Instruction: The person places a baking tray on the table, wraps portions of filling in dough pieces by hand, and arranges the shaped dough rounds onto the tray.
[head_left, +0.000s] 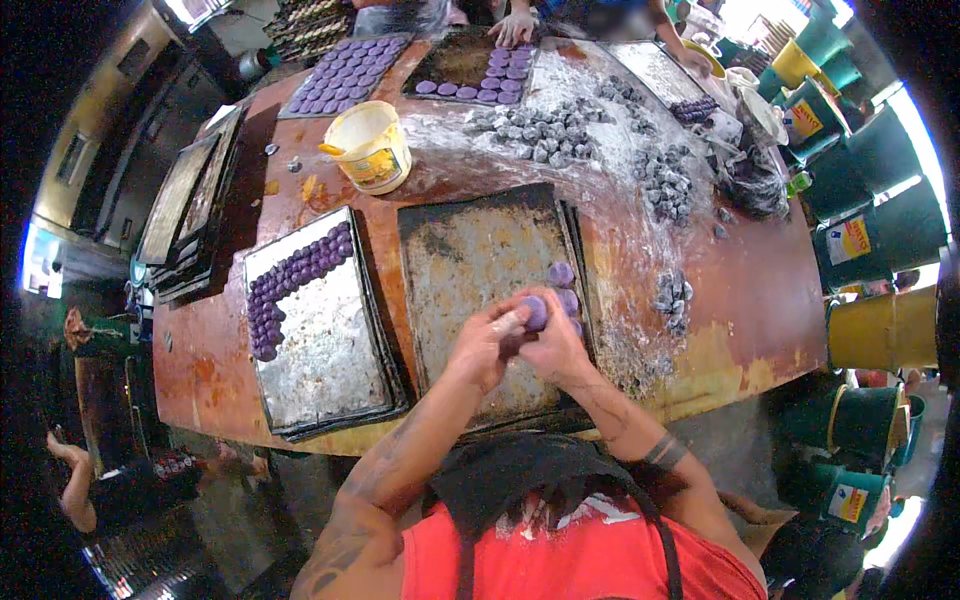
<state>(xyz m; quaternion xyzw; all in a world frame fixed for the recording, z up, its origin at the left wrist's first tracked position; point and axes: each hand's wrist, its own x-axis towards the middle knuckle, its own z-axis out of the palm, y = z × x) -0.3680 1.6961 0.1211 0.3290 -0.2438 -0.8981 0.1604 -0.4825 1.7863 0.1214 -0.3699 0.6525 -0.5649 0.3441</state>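
Red shirt (540,560) filled the bottom middle of the frame. Near the center, the left hand (483,342) and right hand (558,348) curled in close, holding one purple ball (536,313) above a tray (470,260).

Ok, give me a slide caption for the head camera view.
The left hand and right hand hold a purple dough-like round over a worn tray on a powder-dusted table.

Left fingers (508,322) and right fingers (554,324) hold a purple round (536,313) — over a worn tray (465,260).
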